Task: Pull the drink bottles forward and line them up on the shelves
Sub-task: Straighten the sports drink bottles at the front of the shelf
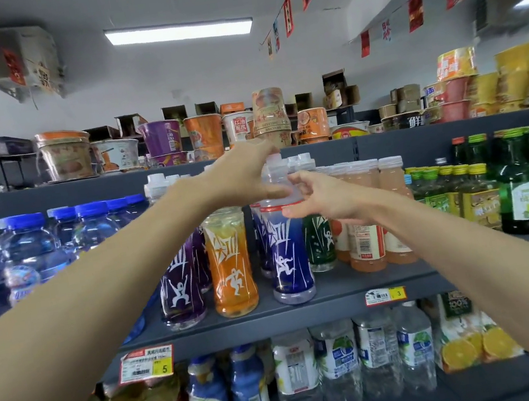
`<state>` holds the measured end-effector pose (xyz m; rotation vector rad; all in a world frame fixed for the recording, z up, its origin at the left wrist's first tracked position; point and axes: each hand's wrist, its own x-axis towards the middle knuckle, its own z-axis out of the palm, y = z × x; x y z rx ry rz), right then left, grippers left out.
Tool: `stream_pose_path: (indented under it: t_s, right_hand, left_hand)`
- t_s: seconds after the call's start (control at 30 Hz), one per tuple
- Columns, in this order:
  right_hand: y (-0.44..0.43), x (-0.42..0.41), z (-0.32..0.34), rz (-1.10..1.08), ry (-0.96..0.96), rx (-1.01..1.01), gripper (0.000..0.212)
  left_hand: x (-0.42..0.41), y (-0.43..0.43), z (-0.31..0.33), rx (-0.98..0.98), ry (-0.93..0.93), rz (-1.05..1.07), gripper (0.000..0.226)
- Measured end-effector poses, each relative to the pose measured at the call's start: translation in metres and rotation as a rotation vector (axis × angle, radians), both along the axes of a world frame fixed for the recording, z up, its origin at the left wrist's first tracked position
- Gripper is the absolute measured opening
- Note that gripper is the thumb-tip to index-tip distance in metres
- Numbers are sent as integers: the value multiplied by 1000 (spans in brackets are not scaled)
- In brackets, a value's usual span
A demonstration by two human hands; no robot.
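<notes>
The neck and white cap of the blue waisted plastic drink bottle (288, 252) are mostly hidden behind the left hand (245, 177) and are blurred there. The left forearm covers the top of the purple plastic bottle (179, 283), and the rows further back are hard to make out. The blue bottle stands upright at the front edge of the grey metal middle shelf (308, 311), just right of the orange plastic bottle (230, 264). The left hand wraps its neck, thumb across the front. The right hand (325, 199) is spread with its fingers bent, 1 fingertip at the bottle's shoulder.
</notes>
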<state>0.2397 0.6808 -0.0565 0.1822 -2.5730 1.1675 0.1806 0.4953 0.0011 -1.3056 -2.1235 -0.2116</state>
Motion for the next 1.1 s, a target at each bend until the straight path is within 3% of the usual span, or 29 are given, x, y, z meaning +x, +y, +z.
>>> stream_pose_path:
  t_s: [0.1,0.17,0.77,1.1]
  right_hand:
    - [-5,1,-8,-128,58,239,109]
    - [-8,0,-15,-184,101,322,104]
    - [2,-24,-44,43,-71,267,69]
    - [2,-18,-49,84,-72,218,80]
  left_hand:
    - [1,0,-5,-61,49,70,103]
    - [0,0,-8,-55,118,119,106]
    - [1,7,-19,12,292,248,100]
    - [5,8,-21,-10,360,296,101]
